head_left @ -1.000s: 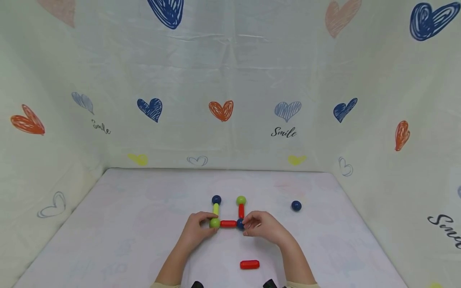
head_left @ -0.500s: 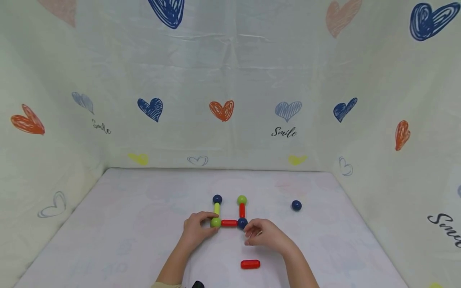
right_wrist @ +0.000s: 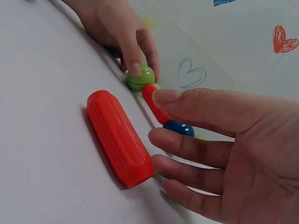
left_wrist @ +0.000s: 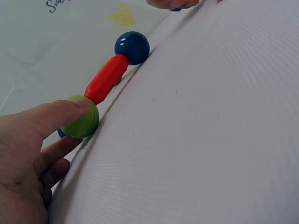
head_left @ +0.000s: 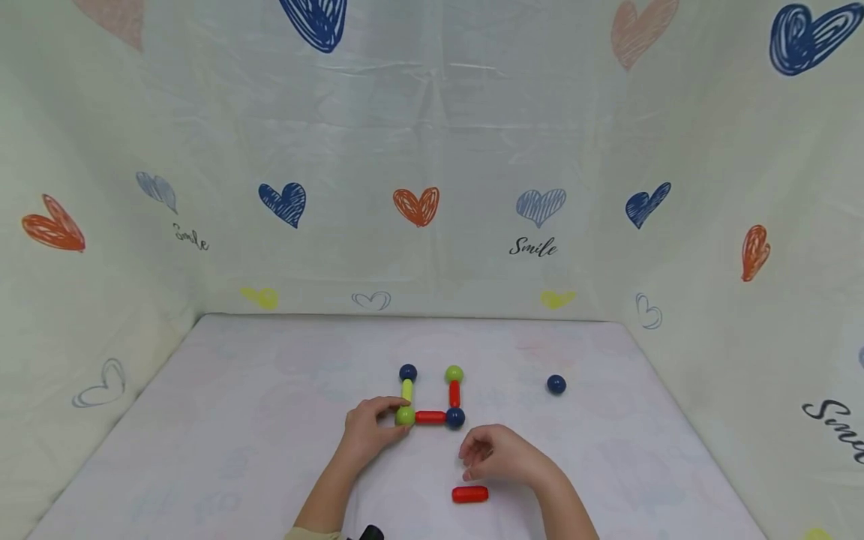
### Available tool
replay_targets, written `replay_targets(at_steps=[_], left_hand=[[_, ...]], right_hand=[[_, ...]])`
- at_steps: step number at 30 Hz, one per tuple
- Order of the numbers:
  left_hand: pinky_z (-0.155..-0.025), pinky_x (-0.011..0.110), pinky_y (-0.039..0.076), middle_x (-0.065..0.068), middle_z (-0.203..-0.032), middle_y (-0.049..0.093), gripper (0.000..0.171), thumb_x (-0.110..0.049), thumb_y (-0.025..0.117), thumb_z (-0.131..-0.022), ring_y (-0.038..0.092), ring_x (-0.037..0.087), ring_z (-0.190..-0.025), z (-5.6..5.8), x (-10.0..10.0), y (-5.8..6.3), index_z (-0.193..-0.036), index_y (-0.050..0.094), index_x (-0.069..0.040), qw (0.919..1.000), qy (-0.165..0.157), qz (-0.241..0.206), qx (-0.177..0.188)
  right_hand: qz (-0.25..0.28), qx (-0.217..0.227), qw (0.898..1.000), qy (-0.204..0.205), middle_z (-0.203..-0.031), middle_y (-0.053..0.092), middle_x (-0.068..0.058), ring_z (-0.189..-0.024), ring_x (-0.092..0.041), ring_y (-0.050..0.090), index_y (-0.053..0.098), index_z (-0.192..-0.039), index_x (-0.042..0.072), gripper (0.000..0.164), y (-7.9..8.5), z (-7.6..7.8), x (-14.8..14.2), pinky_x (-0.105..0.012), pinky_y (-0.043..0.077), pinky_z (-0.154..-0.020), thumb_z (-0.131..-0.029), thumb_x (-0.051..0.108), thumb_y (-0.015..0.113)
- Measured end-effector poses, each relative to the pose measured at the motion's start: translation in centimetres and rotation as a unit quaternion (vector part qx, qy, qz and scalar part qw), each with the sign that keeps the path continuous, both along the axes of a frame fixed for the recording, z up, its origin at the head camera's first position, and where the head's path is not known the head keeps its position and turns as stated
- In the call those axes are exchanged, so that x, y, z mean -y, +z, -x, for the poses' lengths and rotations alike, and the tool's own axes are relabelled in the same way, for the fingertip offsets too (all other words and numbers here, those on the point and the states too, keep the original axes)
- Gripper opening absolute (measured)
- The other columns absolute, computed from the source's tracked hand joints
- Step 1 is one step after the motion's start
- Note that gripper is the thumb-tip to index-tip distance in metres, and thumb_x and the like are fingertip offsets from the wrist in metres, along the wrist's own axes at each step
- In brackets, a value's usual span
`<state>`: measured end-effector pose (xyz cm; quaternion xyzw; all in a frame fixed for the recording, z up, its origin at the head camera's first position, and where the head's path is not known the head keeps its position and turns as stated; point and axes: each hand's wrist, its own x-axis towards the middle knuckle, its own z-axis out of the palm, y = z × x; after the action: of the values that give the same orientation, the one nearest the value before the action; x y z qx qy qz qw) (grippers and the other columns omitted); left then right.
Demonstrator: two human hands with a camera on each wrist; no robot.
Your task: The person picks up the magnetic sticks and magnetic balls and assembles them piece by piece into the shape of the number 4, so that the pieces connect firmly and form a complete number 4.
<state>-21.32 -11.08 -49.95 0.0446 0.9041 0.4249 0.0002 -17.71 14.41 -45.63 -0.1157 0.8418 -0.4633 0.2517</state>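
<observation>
A U-shaped chain of balls and rods lies on the table. My left hand (head_left: pixel 370 429) pinches its near-left green ball (left_wrist: pixel 80 117) between thumb and finger. From that ball a red rod (head_left: pixel 430 417) runs right to a dark blue ball (head_left: pixel 455 418). A yellow-green rod (head_left: pixel 407 390) leads back to another dark blue ball (head_left: pixel 408 373), and a second red rod (head_left: pixel 455 394) to a green ball (head_left: pixel 454 373). My right hand (head_left: pixel 502 454) holds nothing, its fingers loosely bent just behind a loose red rod (right_wrist: pixel 119 138) on the table.
A single dark blue ball (head_left: pixel 556 385) lies on the white table (head_left: pixel 270 420) at the back right. A cloth backdrop (head_left: pixel 472 150) printed with hearts stands around the back and sides.
My right hand has left the near-right blue ball and come back toward me, close to the loose red rod. The left hand keeps its pinch on the green ball.
</observation>
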Motion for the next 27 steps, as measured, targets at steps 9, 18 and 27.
replay_targets(at_steps=[9,18,27], left_hand=[[-0.087,0.052,0.042,-0.002,-0.107,0.067,0.038,-0.020,0.085,-0.075,0.055,0.023,-0.100,-0.05,-0.10,0.27,-0.110,0.073,-0.020,1.0000,-0.004,0.007,0.001],[-0.086,0.050,0.044,-0.001,-0.108,0.067,0.038,-0.020,0.085,-0.075,0.055,0.024,-0.102,-0.21,-0.24,0.11,-0.111,0.072,-0.021,1.0000,-0.001,0.005,-0.004],[-0.085,0.048,0.047,0.000,-0.108,0.067,0.037,-0.020,0.085,-0.076,0.056,0.024,-0.101,-0.23,-0.21,0.02,-0.111,0.072,-0.020,0.9999,-0.002,0.008,-0.011]], right_hand=[[0.026,0.031,0.998,0.042,-0.078,0.064,-0.002,-0.070,-0.019,0.057,0.068,-0.089,0.009,0.017,-0.55,0.01,-0.66,-0.029,0.048,-0.066,-0.077,0.002,0.078],[-0.019,0.020,0.997,0.076,-0.078,0.060,0.002,-0.073,-0.016,0.053,0.069,-0.090,0.018,0.025,-0.63,-0.29,-0.51,-0.026,0.042,-0.064,-0.073,0.009,0.085],[-0.039,0.014,0.996,0.083,-0.073,0.058,0.003,-0.070,-0.015,0.052,0.069,-0.089,0.019,0.029,-0.70,-0.56,-0.03,-0.025,0.040,-0.063,-0.070,0.004,0.085]])
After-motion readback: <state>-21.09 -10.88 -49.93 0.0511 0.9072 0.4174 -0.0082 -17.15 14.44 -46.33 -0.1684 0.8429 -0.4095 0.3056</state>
